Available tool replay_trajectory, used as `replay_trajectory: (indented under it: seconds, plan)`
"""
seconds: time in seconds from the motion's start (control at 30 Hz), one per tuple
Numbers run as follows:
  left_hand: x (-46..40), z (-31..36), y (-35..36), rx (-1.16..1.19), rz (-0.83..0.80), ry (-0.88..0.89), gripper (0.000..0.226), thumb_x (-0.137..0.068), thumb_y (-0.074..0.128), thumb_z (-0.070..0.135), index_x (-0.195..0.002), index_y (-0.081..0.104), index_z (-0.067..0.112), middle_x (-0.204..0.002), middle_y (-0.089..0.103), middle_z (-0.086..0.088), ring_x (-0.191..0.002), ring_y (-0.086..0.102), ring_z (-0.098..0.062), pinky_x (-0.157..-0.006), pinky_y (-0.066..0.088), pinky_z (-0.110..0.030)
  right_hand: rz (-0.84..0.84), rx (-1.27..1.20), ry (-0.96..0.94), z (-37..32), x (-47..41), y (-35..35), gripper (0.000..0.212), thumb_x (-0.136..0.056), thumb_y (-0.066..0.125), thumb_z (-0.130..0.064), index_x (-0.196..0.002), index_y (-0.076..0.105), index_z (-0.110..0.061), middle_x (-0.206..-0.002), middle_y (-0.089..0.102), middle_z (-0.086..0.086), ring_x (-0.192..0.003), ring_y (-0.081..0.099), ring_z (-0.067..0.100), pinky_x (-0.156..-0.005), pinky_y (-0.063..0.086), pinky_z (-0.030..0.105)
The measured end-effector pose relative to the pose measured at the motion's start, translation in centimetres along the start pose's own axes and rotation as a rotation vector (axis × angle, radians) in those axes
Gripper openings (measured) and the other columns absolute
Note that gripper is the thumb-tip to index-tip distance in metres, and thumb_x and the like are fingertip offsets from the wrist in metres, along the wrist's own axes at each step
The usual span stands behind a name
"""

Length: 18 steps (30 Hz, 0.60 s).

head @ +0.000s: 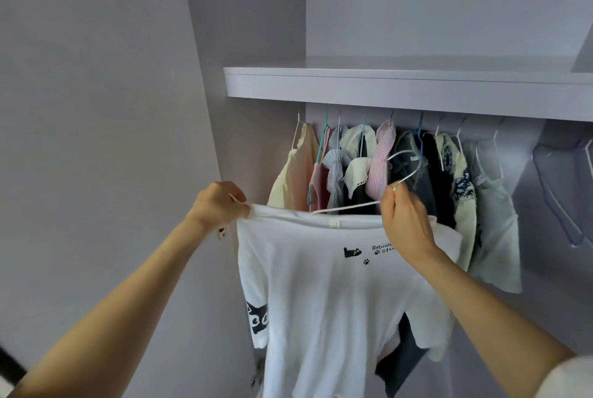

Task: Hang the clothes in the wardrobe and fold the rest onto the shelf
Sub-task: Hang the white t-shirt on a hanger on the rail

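A white T-shirt (327, 295) with small black cat prints hangs in front of me on a white wire hanger (346, 206). My left hand (221, 201) pinches the shirt's left shoulder together with the hanger's end. My right hand (406, 218) grips the hanger by its neck, its hook (407, 163) curving up toward the hung clothes. The shirt is held below the wardrobe shelf (401, 89), in front of the row of hanging garments. The rail itself is hidden behind the shelf edge.
Several garments hang on hangers under the shelf: a cream top (296, 169), a pink striped piece (382, 160), dark clothes (417, 179), a pale blue item (494, 205). An empty lilac hanger (564, 192) hangs at right. The wardrobe's side wall (205, 108) stands at left.
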<state>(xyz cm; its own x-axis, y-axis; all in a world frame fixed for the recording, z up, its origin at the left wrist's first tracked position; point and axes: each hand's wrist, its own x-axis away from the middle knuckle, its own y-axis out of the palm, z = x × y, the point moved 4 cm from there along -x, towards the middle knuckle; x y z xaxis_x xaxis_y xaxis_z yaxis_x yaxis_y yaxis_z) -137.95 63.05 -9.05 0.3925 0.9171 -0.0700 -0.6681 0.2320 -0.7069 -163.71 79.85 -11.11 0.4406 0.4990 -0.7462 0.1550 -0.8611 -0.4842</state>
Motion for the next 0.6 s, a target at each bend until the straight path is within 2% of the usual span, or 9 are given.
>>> replay_trajectory:
  seconds: [0.1,0.2,0.27,0.3,0.37,0.43,0.47,0.53,0.6]
  plan:
    - [0.7,1.4,0.5,-0.055,0.028,0.056,0.013,-0.078,0.065,0.01,-0.089,0.062,0.017,-0.072,0.058,0.0,-0.072,0.055,-0.018,-0.058,0.042,-0.023,-0.024,0.071,-0.119,-1.7,0.6,0.5,0.022,-0.085,0.044,0.001,-0.064,0.048,0.001,-0.052,0.051,0.021,-0.046,0.048,0.038,-0.054,0.037,0.036]
    - [1.6,2.6,1.8,-0.096,0.003,0.097,0.016,-0.077,0.057,0.006,-0.075,0.061,0.021,-0.063,0.057,0.004,-0.059,0.051,-0.013,-0.05,0.04,-0.02,-0.051,0.037,-0.207,-3.4,0.6,1.2,0.026,-0.085,0.047,0.004,-0.066,0.038,-0.011,-0.051,0.044,0.015,-0.045,0.032,0.027,-0.054,0.031,0.031]
    - [2.0,2.8,2.4,-0.095,-0.017,0.092,0.017,-0.076,0.055,0.007,-0.07,0.06,0.022,-0.06,0.055,0.005,-0.058,0.051,-0.014,-0.055,0.044,-0.021,-0.089,0.019,-0.223,-3.9,0.8,1.7,0.025,-0.088,0.046,0.001,-0.064,0.044,-0.005,-0.052,0.044,0.015,-0.047,0.03,0.024,-0.056,0.029,0.029]
    - [2.1,2.8,2.6,-0.086,-0.027,0.08,0.016,-0.076,0.056,0.007,-0.071,0.061,0.021,-0.061,0.055,0.004,-0.057,0.051,-0.015,-0.06,0.047,-0.024,-0.126,0.031,-0.213,-3.9,1.0,2.0,0.024,-0.09,0.047,0.001,-0.066,0.048,0.0,-0.053,0.048,0.017,-0.045,0.036,0.028,-0.056,0.029,0.03]
    - [2.2,2.6,2.9,-0.015,-0.089,0.036,0.011,-0.077,0.061,0.009,-0.084,0.064,0.017,-0.066,0.057,-0.001,-0.055,0.051,-0.018,-0.064,0.05,-0.028,-0.225,0.072,-0.195,-3.7,1.6,2.7,0.021,-0.092,0.05,0.0,-0.072,0.053,0.004,-0.06,0.057,0.02,-0.051,0.052,0.037,-0.056,0.033,0.031]
    - [2.3,2.5,3.2,0.078,-0.212,0.006,0.025,-0.079,0.07,0.014,-0.102,0.061,0.016,-0.076,0.055,-0.002,-0.058,0.052,-0.016,-0.058,0.05,-0.023,-0.249,0.061,-0.175,-3.2,2.0,2.8,0.017,-0.093,0.05,-0.003,-0.078,0.055,0.003,-0.064,0.058,0.018,-0.056,0.056,0.036,-0.056,0.037,0.032]
    - [2.3,2.3,3.3,0.107,-0.261,0.015,0.033,-0.079,0.073,0.018,-0.108,0.059,0.019,-0.08,0.054,-0.001,-0.06,0.052,-0.013,-0.056,0.048,-0.018,-0.242,0.027,-0.138,-2.9,1.9,2.7,0.018,-0.095,0.047,-0.005,-0.079,0.052,0.0,-0.064,0.055,0.017,-0.057,0.053,0.033,-0.057,0.035,0.032]
    - [2.1,1.9,3.1,0.131,-0.25,0.086,0.04,-0.08,0.074,0.024,-0.116,0.056,0.022,-0.087,0.053,0.002,-0.068,0.052,-0.009,-0.055,0.042,-0.009,-0.202,-0.067,-0.078,-2.3,1.8,2.6,0.023,-0.097,0.043,-0.006,-0.074,0.042,-0.007,-0.06,0.043,0.012,-0.056,0.039,0.028,-0.058,0.03,0.032]
    - [1.8,0.9,2.9,0.098,-0.177,0.144,0.046,-0.082,0.072,0.024,-0.124,0.053,0.021,-0.101,0.053,0.002,-0.086,0.053,-0.009,-0.065,0.041,-0.008,-0.143,-0.09,-0.047,-1.9,1.8,2.2,0.026,-0.096,0.043,-0.002,-0.072,0.035,-0.009,-0.059,0.038,0.009,-0.056,0.032,0.025,-0.057,0.028,0.034]
